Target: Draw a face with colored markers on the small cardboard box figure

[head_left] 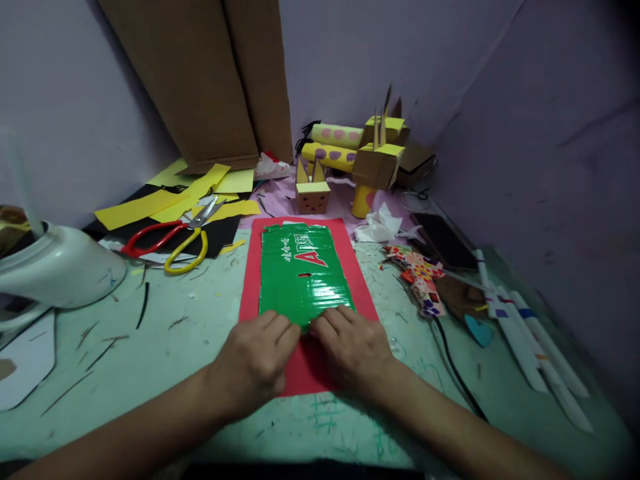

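Observation:
In the middle of the table lies a red sheet of paper [363, 280], with a green printed piece of cardboard [283, 287] flat on top of it. Red paper shows around the cardboard on its sides and in front. My left hand [257, 357] grips the near edge of the cardboard at its left half, fingers curled. Right beside it, my right hand [350, 343] pinches the same edge, its fingers also curled. Both thumbs meet near the middle of that edge. What lies under the fingers is hidden.
Scissors [197, 243] with red and yellow handles rest on yellow and black paper at the left, near a white pot [75, 267]. Small cardboard animals [313, 197] stand at the back. A glue gun [423, 280], a phone [443, 240] and several markers [530, 340] lie right.

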Demonstrator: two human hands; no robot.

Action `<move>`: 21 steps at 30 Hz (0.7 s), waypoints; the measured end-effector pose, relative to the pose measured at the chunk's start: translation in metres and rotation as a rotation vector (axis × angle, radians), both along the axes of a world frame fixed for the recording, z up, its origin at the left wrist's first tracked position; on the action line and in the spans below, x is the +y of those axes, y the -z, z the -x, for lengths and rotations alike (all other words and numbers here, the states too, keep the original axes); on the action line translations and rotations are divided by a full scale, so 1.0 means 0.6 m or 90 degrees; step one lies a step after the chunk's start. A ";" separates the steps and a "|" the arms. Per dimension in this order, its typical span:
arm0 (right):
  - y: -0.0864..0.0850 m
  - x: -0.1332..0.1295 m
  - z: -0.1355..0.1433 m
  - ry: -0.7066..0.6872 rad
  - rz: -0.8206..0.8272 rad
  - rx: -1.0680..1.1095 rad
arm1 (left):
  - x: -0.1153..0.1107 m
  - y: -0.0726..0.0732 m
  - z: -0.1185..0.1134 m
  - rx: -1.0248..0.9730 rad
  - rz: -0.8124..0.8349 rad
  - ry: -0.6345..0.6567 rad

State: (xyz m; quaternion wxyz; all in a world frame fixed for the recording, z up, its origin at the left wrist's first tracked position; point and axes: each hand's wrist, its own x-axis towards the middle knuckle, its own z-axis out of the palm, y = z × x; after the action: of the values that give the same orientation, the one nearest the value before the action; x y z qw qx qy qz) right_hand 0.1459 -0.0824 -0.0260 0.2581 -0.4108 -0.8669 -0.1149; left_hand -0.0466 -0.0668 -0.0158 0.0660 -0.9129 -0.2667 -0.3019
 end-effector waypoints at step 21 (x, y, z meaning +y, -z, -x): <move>-0.002 -0.074 -0.093 -0.046 0.139 0.182 | -0.044 0.013 0.040 -0.008 0.134 -0.009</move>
State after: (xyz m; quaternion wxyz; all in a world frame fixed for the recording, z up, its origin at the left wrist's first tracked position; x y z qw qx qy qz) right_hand 0.2020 -0.1270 -0.0251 0.3360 -0.4171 -0.8431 0.0490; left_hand -0.0709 -0.0935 -0.0235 -0.0295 -0.9109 -0.3038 -0.2776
